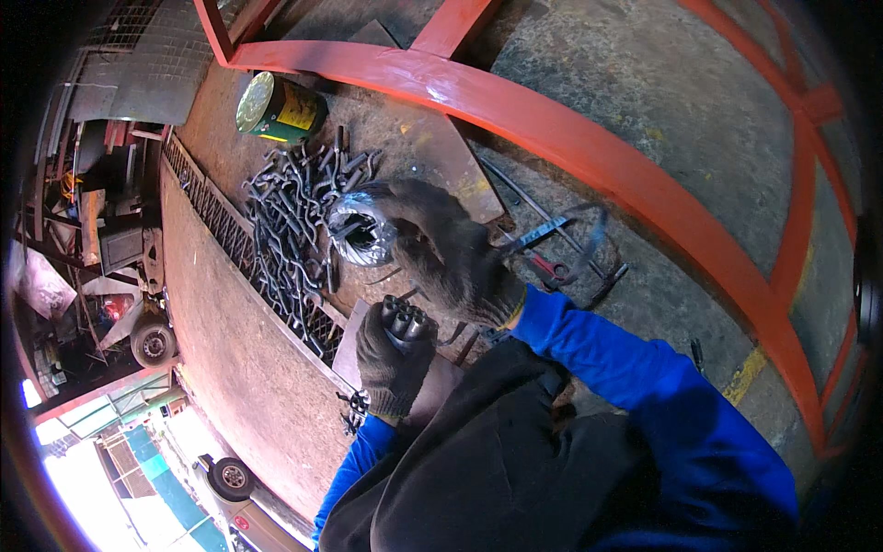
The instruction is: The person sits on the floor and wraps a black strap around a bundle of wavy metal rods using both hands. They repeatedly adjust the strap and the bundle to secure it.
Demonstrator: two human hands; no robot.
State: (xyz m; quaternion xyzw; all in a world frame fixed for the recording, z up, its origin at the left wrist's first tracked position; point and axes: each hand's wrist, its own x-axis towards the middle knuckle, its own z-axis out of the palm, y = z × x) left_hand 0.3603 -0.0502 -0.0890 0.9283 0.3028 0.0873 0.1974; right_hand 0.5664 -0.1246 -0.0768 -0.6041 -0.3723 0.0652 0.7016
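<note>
- Rods (403, 321): a short bundle, upright in the left hand (391, 359), fingers wrapped tight.
- Wire coil (361, 228): right hand (451, 253) pinches its rim above the hook pile (290, 221).
- Advice: keep rod ends level and gripped firmly.

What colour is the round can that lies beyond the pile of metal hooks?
The can is green with a yellow label, clearest in the head view.

The one camera sits on the person's head and looks straight down, close to the gloved hands, over the dirty floor (644, 110).
</note>
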